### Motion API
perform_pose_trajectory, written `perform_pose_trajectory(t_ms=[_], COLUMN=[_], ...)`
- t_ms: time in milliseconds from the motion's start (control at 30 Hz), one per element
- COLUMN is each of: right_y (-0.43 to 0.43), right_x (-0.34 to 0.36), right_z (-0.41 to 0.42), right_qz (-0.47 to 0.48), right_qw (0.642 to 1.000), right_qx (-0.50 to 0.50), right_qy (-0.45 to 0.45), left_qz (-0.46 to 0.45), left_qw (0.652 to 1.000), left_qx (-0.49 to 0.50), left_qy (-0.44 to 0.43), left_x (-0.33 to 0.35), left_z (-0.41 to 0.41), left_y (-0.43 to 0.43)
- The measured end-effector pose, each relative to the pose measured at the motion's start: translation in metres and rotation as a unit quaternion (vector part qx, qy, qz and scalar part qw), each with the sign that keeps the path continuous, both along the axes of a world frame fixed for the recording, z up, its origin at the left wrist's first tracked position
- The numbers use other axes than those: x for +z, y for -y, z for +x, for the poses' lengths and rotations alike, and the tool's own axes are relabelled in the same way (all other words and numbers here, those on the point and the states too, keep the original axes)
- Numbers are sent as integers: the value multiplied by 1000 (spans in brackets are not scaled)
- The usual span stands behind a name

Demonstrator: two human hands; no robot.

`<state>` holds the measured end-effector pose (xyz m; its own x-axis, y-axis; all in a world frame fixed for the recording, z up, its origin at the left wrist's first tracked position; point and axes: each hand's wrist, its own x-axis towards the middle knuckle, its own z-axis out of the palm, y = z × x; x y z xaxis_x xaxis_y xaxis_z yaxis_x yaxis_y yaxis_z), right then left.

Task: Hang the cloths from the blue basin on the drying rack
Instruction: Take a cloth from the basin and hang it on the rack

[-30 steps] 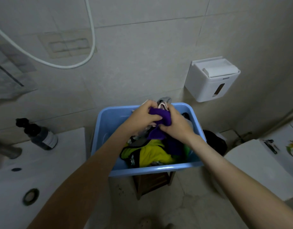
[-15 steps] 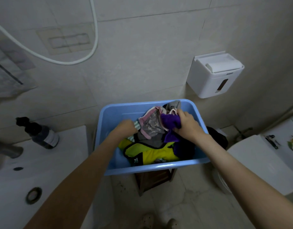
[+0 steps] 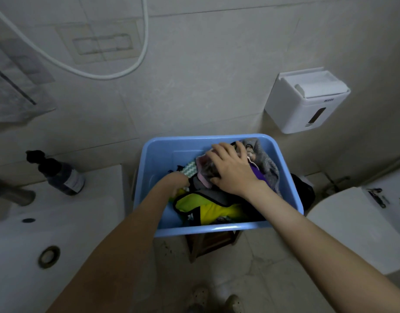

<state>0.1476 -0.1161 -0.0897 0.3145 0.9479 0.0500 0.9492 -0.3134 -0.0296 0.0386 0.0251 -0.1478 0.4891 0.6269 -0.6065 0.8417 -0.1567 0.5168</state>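
blue basin [image 3: 217,229]: on a wooden stool [image 3: 208,242] by the wall, cloths [image 3: 215,211] heaped inside | right hand [image 3: 233,170]: fingers spread flat on top of the heap | left hand [image 3: 175,180]: sunk in the heap's left edge, fingers hidden, grip can't be told | writing: bottle [image 3: 63,177] label and wall box [image 3: 305,109] mark too small to read

- One view: wide-angle camera on the person's head, facing forward and steeply down.
- Close range: rectangular blue plastic basin [image 3: 163,159] sits near frame centre, within arm's reach.
- Left forearm [image 3: 127,233] and right forearm [image 3: 307,227] enter from the bottom edge.
- Beige tiled wall [image 3: 205,86] fills the upper half.
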Motion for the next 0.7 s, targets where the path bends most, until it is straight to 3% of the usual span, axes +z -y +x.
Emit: perform_pose_trajectory(t_ms=[67, 133, 300, 400, 467, 600, 700], right_y=[-7, -13, -27, -31, -31, -32, -33], right_x=[-4, -10, -15, -15, -14, -7, 5], right_z=[-6, -11, -20, -27, -27, -25, -26], right_qz=[23, 30, 22, -24, -17, 57, 111], right_qw=[1000, 999, 998, 993, 982, 946, 921], right_qx=[18, 32, 49, 12, -30, -80, -78], right_qy=[0, 1, -23, -114, -187, -310, -365], left_qz=[-16, -95, -204, -245, -248, -206, -186], left_qw=[999, 988, 916, 881, 875, 890, 879], left_qx=[30, 114, 263, 267, 255, 211, 222], left_qy=[-2, 38, 224, 304, 327, 346, 378], left_x=[-4, -5, 11, 34, 49, 74, 92], left_z=[-1, -2, -3, -7, -8, -11, -11], left_y=[-4, -7, -3, 8, 14, 18, 14])
